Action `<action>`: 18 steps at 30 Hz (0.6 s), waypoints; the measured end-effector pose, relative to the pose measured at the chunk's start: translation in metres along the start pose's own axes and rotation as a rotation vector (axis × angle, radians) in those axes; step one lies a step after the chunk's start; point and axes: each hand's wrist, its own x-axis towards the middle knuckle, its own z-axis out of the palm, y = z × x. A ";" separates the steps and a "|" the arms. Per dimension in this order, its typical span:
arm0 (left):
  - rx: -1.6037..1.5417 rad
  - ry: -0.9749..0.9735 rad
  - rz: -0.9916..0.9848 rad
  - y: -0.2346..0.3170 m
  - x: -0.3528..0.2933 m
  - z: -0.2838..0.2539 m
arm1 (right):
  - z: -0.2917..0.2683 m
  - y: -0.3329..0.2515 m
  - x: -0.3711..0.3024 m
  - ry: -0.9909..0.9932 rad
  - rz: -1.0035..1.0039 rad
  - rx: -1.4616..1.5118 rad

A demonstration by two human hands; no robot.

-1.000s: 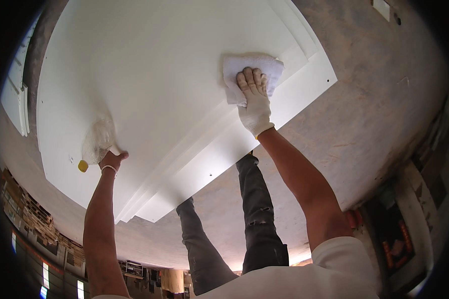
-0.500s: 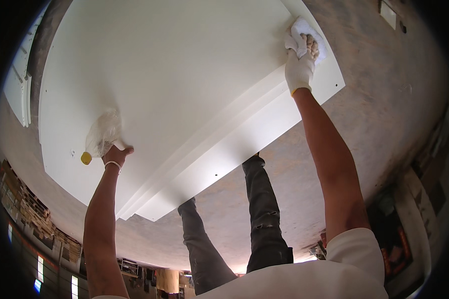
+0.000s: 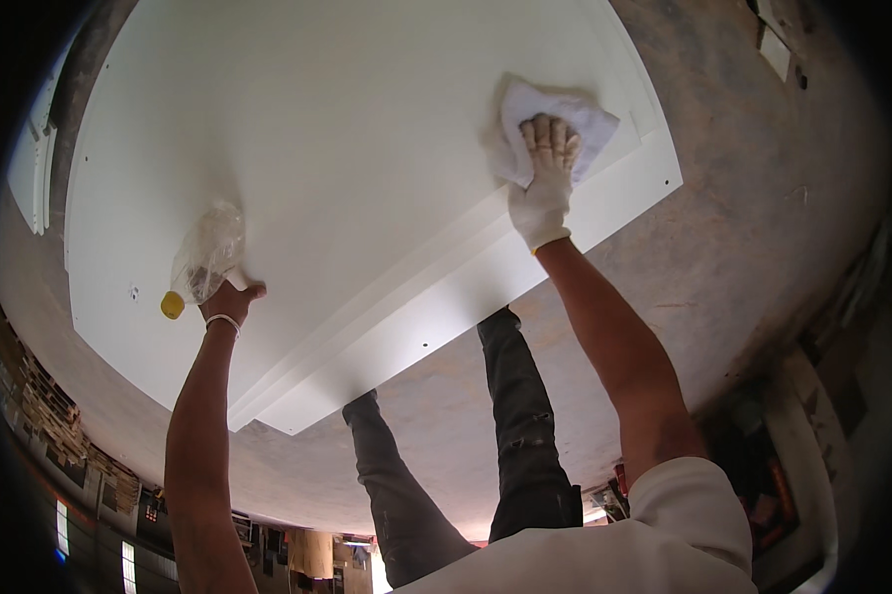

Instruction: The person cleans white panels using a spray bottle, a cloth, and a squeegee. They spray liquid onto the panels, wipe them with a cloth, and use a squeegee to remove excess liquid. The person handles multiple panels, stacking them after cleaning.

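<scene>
A large white panel (image 3: 367,148) with a stepped lower edge fills the middle of the view. On its right part, my right hand (image 3: 547,173), in a white knit glove, presses a white cloth (image 3: 590,124) against the surface. The gloved fingers lie over the cloth, slightly bent. At the panel's left side my left hand (image 3: 230,302), with a light band at the wrist, is closed on a clear plastic bottle (image 3: 208,252) with a yellow cap (image 3: 172,305). The cap points toward the lower left. Part of the left fingers is hidden behind the bottle, and the thumb sticks out to the right.
My legs in dark trousers (image 3: 520,416) stand at the panel's near edge on a grey concrete floor (image 3: 723,247). Another white panel (image 3: 32,183) is at the far left. Stacked wooden pieces (image 3: 45,396) line the lower left. A small pale piece (image 3: 775,51) lies at upper right.
My right hand has moved left and nearer with the cloth, away from the panel's right edge, and the cloth is now more spread out. The left hand and bottle have barely moved.
</scene>
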 end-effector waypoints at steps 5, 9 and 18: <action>0.085 -0.004 -0.036 0.001 0.004 0.000 | 0.096 -0.087 -0.122 -0.216 -0.774 0.140; 0.119 -0.062 -0.058 0.000 0.007 0.002 | 0.076 -0.021 -0.088 -0.224 -0.727 0.123; 0.049 0.019 -0.013 -0.007 0.012 0.011 | 0.017 0.065 -0.005 0.267 -0.054 0.114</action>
